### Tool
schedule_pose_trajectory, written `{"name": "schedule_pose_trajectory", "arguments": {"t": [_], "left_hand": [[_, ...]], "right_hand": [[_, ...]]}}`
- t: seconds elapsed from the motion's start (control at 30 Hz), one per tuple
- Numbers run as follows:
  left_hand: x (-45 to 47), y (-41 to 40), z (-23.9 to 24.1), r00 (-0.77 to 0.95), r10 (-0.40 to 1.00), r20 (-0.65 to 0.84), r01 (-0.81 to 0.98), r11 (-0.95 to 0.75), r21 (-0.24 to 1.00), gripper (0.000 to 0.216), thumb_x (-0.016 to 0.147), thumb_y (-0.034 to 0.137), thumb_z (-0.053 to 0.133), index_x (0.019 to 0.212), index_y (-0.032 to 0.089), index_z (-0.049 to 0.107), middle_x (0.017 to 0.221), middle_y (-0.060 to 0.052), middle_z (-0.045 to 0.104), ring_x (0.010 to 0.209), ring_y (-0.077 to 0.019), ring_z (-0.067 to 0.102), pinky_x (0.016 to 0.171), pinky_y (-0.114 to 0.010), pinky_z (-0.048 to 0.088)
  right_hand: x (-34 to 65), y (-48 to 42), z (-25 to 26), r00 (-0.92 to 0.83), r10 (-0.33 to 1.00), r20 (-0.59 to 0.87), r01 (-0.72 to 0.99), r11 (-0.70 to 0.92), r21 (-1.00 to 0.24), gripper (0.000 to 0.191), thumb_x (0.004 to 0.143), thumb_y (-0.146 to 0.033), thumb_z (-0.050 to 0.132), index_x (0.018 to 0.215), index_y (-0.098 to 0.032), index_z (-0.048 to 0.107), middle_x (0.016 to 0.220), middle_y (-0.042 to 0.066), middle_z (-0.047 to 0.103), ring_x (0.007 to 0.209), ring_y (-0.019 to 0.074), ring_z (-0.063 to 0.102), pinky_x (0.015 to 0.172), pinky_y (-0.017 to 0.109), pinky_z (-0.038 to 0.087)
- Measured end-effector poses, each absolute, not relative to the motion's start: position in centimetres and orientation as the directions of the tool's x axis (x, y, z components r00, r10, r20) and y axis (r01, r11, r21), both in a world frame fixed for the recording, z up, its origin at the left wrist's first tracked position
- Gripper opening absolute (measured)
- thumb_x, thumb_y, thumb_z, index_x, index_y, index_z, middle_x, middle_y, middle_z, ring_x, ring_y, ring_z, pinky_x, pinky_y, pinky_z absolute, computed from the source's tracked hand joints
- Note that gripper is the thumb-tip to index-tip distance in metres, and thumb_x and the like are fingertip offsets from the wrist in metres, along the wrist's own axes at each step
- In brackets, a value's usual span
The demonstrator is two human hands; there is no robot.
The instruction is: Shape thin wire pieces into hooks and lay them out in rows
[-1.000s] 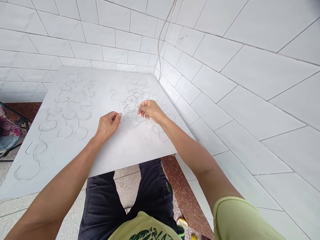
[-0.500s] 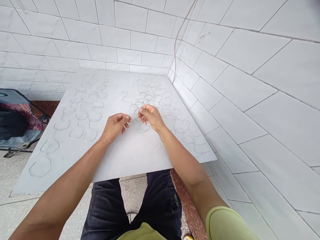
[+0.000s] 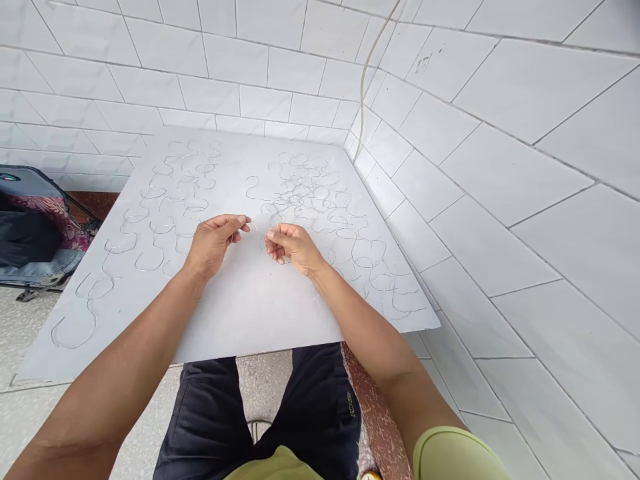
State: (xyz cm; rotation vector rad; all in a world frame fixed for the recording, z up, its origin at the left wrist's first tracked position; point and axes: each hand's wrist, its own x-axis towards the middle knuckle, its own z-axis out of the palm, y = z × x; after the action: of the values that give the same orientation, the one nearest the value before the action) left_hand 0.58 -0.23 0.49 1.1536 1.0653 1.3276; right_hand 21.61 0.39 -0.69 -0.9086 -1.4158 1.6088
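Note:
My left hand (image 3: 213,243) is closed in a pinch above the middle of a white board (image 3: 240,307). A short bit of thin wire (image 3: 255,226) shows at its fingertips. Close by on the right, my right hand (image 3: 296,248) pinches thin wire too, with a bright end standing up from the fingers. Whether both hands hold one and the same wire, I cannot tell. Past my right hand lies a tangled spread of curved wires (image 3: 300,197). Several S-shaped wires (image 3: 93,299) lie in loose rows on the left side. One lone bent wire (image 3: 249,193) rests between the two groups.
White tiled walls (image 3: 215,57) meet behind the board, and a cable (image 3: 363,87) runs down the corner. To the left stands a folding chair (image 3: 50,193) with dark cloth on it. My legs (image 3: 200,407) are under the board's front edge.
My left hand has shifted slightly left and up, and the right hand a little left and down. A wire end now shows at the left fingertips. The view has turned slightly.

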Motion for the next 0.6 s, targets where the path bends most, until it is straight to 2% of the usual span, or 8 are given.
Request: {"name": "schedule_pose_trajectory", "arguments": {"t": [0.13,0.27,0.37,0.6], "left_hand": [[0.7,-0.3,0.5,0.023,0.997,0.075,-0.156,-0.071,0.985,0.024,0.084,0.042,0.08,0.089,0.019,0.081,0.097,-0.009,0.075,0.077,-0.0143,0.061,0.074,-0.031,0.05],[0.9,-0.5,0.8,0.083,0.993,0.086,-0.114,-0.076,0.991,0.027,0.087,0.044,0.077,0.089,0.018,0.08,0.094,-0.009,0.073,0.073,-0.0134,0.059,0.071,-0.03,0.049],[0.9,-0.5,1.0,0.13,0.988,0.086,-0.108,-0.072,0.991,0.027,0.088,0.043,0.076,0.085,0.017,0.077,0.092,-0.009,0.072,0.072,-0.0133,0.058,0.069,-0.029,0.048],[0.3,-0.2,0.7,0.281,0.96,0.019,-0.087,0.005,0.996,0.027,0.09,0.042,0.076,0.087,0.015,0.078,0.086,-0.007,0.066,0.071,-0.0133,0.056,0.07,-0.03,0.047]], "right_hand": [[21.0,0.1,-1.3,-0.494,0.869,-0.024,-0.124,-0.098,-0.987,0.037,0.088,-0.053,0.074,0.088,-0.018,0.063,0.075,0.002,0.067,0.059,0.0115,0.06,0.047,0.022,0.042],[20.4,-0.1,-1.8,-0.483,0.876,0.01,-0.107,-0.047,-0.993,0.045,0.099,-0.065,0.055,0.086,-0.022,0.052,0.067,-0.001,0.063,0.054,0.0108,0.056,0.048,0.022,0.044],[20.2,-0.2,-2.0,-0.428,0.904,-0.001,-0.012,-0.006,-1.0,0.046,0.104,-0.066,0.045,0.084,-0.024,0.045,0.061,-0.004,0.06,0.048,0.0097,0.05,0.045,0.02,0.041],[20.6,-0.2,-1.8,-0.349,0.937,0.003,0.199,0.076,-0.977,0.042,0.108,-0.057,0.039,0.082,-0.024,0.043,0.056,-0.006,0.055,0.044,0.0089,0.044,0.043,0.02,0.037]]}}
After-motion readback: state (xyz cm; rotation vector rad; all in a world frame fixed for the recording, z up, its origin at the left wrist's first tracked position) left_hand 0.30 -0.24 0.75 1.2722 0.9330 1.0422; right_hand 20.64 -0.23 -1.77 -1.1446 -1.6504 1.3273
